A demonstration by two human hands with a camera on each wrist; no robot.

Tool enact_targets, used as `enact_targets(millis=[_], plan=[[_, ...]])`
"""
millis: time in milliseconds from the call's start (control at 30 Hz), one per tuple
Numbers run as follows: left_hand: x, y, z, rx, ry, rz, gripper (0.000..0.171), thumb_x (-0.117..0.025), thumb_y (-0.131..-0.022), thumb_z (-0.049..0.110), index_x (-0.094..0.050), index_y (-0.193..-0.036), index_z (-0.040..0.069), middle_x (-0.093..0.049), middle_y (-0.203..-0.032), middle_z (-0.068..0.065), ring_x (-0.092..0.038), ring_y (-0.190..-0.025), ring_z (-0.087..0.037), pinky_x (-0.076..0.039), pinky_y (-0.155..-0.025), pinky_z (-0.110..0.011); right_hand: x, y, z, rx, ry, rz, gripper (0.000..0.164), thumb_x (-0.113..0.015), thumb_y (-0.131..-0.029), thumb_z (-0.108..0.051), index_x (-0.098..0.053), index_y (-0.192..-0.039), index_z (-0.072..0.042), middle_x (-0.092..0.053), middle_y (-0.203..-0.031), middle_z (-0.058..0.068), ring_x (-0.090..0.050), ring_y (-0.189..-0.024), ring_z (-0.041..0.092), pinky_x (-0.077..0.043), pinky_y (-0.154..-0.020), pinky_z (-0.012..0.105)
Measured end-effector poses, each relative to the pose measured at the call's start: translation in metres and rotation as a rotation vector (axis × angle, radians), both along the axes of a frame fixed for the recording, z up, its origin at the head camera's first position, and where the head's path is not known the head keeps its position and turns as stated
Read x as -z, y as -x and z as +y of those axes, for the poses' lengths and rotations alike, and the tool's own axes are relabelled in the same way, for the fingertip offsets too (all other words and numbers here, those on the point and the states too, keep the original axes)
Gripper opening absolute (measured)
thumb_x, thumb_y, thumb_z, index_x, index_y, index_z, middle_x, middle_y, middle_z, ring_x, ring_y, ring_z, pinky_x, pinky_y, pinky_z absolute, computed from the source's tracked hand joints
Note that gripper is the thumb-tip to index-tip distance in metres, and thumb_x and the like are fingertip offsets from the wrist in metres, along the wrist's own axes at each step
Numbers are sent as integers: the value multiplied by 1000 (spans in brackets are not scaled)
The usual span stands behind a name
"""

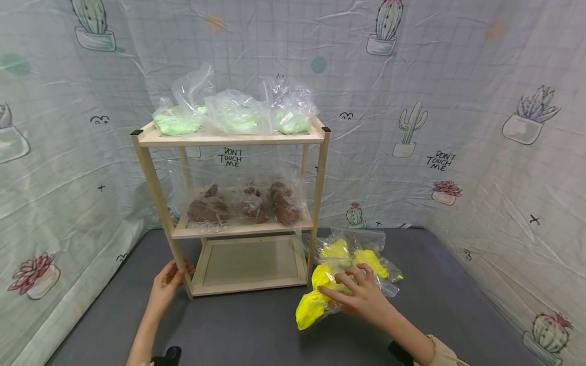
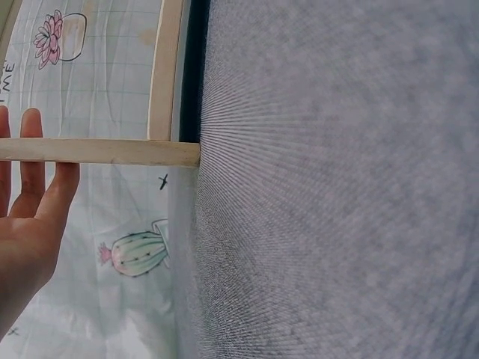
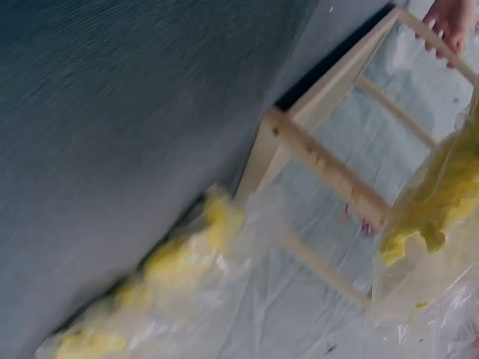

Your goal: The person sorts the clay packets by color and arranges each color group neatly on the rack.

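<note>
A three-tier wooden shelf [image 1: 249,291] stands on the dark tabletop. My left hand [image 1: 168,277] grips its front left post [image 2: 112,152] near the bottom; in the left wrist view, fingers [image 2: 31,164] reach behind the post. My right hand [image 1: 361,295] holds a clear plastic bag of bright yellow, lumpy soft stuff [image 1: 311,307] just right of the shelf's front right post. In the right wrist view this held yellow bag [image 3: 441,191] hangs raised at the right edge. More yellow bags [image 1: 371,262] lie on the tabletop behind it.
Three clear bags of pale green stuff [image 1: 240,119] sit on the top tier. The middle tier carries three bags of brown lumps [image 1: 252,208]. Behind and at both sides hangs a cactus-print sheet [image 1: 480,91]. The dark grey tabletop [image 1: 247,330] extends in front.
</note>
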State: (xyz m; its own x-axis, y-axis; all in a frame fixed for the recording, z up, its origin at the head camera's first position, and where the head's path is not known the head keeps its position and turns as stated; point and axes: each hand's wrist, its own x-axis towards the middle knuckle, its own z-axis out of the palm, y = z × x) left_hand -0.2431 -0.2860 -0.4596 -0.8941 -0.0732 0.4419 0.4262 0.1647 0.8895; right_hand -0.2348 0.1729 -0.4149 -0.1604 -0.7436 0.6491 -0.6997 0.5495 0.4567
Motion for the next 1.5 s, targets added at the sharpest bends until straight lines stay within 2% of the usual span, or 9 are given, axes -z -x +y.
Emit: enact_targets(millis=[167, 400, 633, 1000, 1233, 1400, 1500], plan=[[-1, 1, 0, 15, -22, 11, 22, -41, -94, 5, -52, -112, 4, -65, -91, 14, -61, -86, 3, -46, -72, -12, 2, 1, -23, -24, 6, -2, 78, -86, -44, -40, -55, -115, -33, -48, -95, -1, -38, -86, 19, -27, -80, 48], [-1, 1, 0, 12, -13, 5, 22, -41, -94, 7, -54, -110, 14, -64, -91, 15, -61, -86, 4, -46, -72, -12, 7, 4, -60, -98, 39, 1, 66, -84, -51, -36, -57, -111, -33, -48, -94, -1, -39, -85, 18, -26, -82, 47], [0, 2, 3, 11, -17, 20, 23, -41, -93, 6, -55, -109, 16, -64, -91, 15, -61, -85, 4, -45, -71, -12, 12, 9, -97, -109, 47, -51, 53, -81, -61, -31, -57, -108, -34, -49, -98, -1, -41, -89, 19, -27, -84, 48], [1, 3, 1, -4, -9, 7, 21, -42, -93, 7, -55, -109, 14, -64, -91, 16, -61, -86, 4, -46, -72, -12, 20, 43, -141, 4, 28, -97, 37, -75, -71, -28, -53, -99, -35, -56, -105, -4, -50, -106, 20, -36, -88, 52], [-1, 1, 1, 4, -16, 19, 23, -41, -93, 5, -55, -108, 16, -64, -90, 16, -60, -86, 4, -45, -71, -12, 26, 63, -155, 64, -26, -142, 29, -69, -77, -16, -53, -97, -31, -58, -106, -6, -53, -111, 21, -43, -82, 44], [-2, 1, 1, 18, -40, 11, 25, -42, -93, 3, -56, -106, 19, -65, -89, 16, -61, -86, 4, -46, -71, -12, 31, 71, -158, 103, -64, -195, 20, -62, -84, -17, -52, -96, -29, -60, -107, -9, -53, -112, 21, -46, -79, 40], [-3, 1, 0, 27, -47, -20, 25, -43, -93, 5, -56, -107, 21, -65, -90, 17, -61, -86, 4, -46, -72, -11, 34, 74, -158, 121, -86, -245, 12, -57, -88, -20, -52, -95, -29, -61, -109, -10, -51, -115, 20, -45, -80, 41]])
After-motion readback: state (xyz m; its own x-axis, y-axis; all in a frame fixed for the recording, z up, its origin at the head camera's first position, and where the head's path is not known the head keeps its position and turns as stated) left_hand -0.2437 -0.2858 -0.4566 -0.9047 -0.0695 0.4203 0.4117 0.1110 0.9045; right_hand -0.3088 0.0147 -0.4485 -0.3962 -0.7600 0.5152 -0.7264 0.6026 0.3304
